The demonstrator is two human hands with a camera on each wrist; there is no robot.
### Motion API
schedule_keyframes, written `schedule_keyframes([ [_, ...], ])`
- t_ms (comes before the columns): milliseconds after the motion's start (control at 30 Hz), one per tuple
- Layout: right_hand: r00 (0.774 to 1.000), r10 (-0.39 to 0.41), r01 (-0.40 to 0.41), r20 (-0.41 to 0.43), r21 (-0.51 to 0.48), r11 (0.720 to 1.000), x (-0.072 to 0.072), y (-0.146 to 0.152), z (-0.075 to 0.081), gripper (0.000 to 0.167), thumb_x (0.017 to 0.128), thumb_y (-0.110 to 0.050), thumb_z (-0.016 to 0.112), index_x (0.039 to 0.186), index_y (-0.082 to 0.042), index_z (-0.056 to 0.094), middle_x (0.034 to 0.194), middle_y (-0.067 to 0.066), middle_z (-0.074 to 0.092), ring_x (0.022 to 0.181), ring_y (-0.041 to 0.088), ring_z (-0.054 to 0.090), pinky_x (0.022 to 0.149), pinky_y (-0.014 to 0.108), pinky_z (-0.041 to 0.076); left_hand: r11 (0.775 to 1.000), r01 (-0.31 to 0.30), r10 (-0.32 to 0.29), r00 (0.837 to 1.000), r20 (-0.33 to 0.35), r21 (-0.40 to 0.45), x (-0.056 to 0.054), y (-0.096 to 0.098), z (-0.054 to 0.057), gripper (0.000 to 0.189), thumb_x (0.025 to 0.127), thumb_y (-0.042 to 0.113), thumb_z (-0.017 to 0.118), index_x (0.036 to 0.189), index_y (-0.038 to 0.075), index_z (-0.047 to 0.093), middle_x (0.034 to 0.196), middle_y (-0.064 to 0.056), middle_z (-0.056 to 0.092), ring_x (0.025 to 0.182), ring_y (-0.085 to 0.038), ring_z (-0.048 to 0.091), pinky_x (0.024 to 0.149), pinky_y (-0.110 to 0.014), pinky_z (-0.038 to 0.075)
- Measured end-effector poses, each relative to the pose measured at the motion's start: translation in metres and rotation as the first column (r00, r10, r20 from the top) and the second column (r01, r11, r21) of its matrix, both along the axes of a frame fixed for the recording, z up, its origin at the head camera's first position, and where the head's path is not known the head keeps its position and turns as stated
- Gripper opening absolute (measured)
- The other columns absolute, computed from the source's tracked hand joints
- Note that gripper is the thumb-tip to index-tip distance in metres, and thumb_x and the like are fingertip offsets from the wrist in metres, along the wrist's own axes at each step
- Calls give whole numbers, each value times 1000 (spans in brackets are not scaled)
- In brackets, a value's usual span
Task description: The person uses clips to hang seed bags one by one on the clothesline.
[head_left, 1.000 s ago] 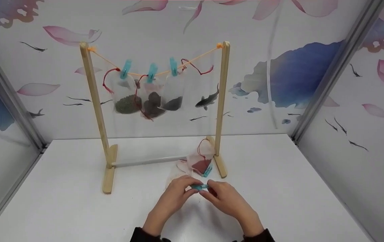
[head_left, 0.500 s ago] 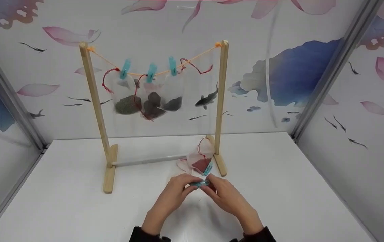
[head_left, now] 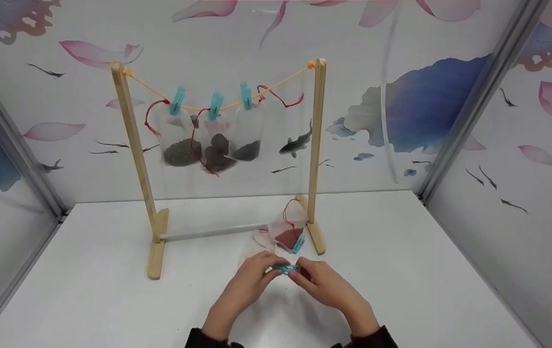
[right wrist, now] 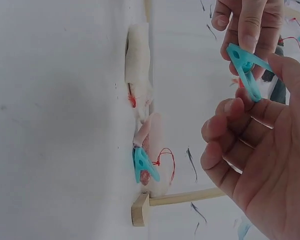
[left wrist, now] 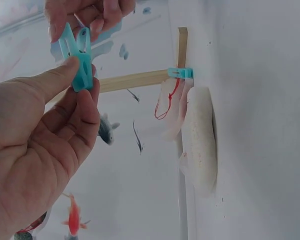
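Observation:
Both hands meet at a teal plastic clothespin (left wrist: 82,67) above the table's front half. My left hand (head_left: 255,274) pinches its gripping end between thumb and fingers. With thumb and forefinger, my right hand (head_left: 328,282) holds the two spread handle ends, plain in the right wrist view. Just beyond the hands lies a white drawstring pouch (head_left: 289,237) with reddish contents and a red cord; a second teal clothespin (right wrist: 143,162) rests against it. Beside it lies another pale pouch (left wrist: 200,142), partly hidden by my left hand in the head view.
A wooden stand (head_left: 315,145) carries an orange line (head_left: 149,88). From it hang a pouch with green contents (head_left: 182,153) and two with dark contents, on teal clothespins (head_left: 215,106). The white table (head_left: 391,270) is enclosed by patterned walls (head_left: 353,43).
The hands stay nearly in place around the clothespin, rising a little and then lowering again. The camera's view shifts slightly; pouches and stand stay put.

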State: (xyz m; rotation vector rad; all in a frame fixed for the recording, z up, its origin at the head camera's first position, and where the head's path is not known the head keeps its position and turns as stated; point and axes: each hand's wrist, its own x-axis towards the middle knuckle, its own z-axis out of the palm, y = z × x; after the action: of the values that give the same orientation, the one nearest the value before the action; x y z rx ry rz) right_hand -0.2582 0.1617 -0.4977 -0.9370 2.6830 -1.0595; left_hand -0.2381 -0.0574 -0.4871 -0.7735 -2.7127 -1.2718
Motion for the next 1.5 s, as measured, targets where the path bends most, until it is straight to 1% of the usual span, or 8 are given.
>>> schedule_keyframes([
  [200,999,25,-25,23,-22,999,-1,-3,-2,32,105,-40,47,98,-11,59,76,-8,47,67,0,45,62,17,39,1000,-8,8,1000,13,9,2,-2,0,22,98,20,60,117,18,70,114,2,69,106,-14,65,87,-26,54],
  [433,997,-3,-1,-83,-50,999,-3,0,-2,29,104,-36,49,98,-11,63,78,-4,54,70,0,46,64,17,42,999,-43,43,999,-24,10,2,1,-1,25,97,21,63,122,18,67,118,-1,67,105,-16,63,80,-23,53],
  [600,984,-85,74,-155,-76,994,-5,9,-3,22,102,-31,54,90,-14,63,69,-7,54,63,-2,43,59,16,41,992,-120,121,992,-45,37,-1,2,2,34,97,21,65,131,15,61,127,-8,63,115,-26,61,85,-33,58],
  [867,955,-177,142,-240,-158,977,-8,16,-3,22,101,-24,58,81,-15,61,64,-4,59,59,-2,42,55,16,37,929,-371,371,929,-7,7,-15,-8,-12,32,94,17,69,124,7,64,133,-18,60,128,-38,54,106,-53,46],
  [1100,932,-231,175,-278,-213,961,-9,18,-2,20,100,-22,59,80,-16,62,64,-4,58,61,-1,45,56,16,40,871,-479,489,866,99,-110,-44,-7,-30,49,92,19,71,132,-4,54,134,-29,55,123,-49,52,100,-62,44],
  [1200,926,-250,193,-284,-214,958,-10,18,-2,20,99,-21,59,81,-16,62,64,-4,58,62,-1,46,58,16,42,867,-479,496,856,148,-136,-59,-7,-38,59,91,17,72,137,-9,46,136,-33,50,126,-51,49,103,-62,43],
  [1333,916,-266,205,-299,-220,954,-11,19,-6,19,99,-20,60,81,-15,62,64,-5,60,62,-1,47,58,16,43,890,-445,456,864,214,-100,-72,-10,-44,78,86,8,76,147,-10,31,143,-36,41,131,-51,46,109,-56,41],
  [1500,910,-262,191,-322,-237,953,-14,19,-13,19,99,-17,60,80,-15,62,65,-5,62,61,-1,49,57,17,43,910,-410,412,868,277,-65,-73,-19,-35,83,82,-2,73,151,-5,28,130,-28,59,126,-45,54,108,-53,43],
])
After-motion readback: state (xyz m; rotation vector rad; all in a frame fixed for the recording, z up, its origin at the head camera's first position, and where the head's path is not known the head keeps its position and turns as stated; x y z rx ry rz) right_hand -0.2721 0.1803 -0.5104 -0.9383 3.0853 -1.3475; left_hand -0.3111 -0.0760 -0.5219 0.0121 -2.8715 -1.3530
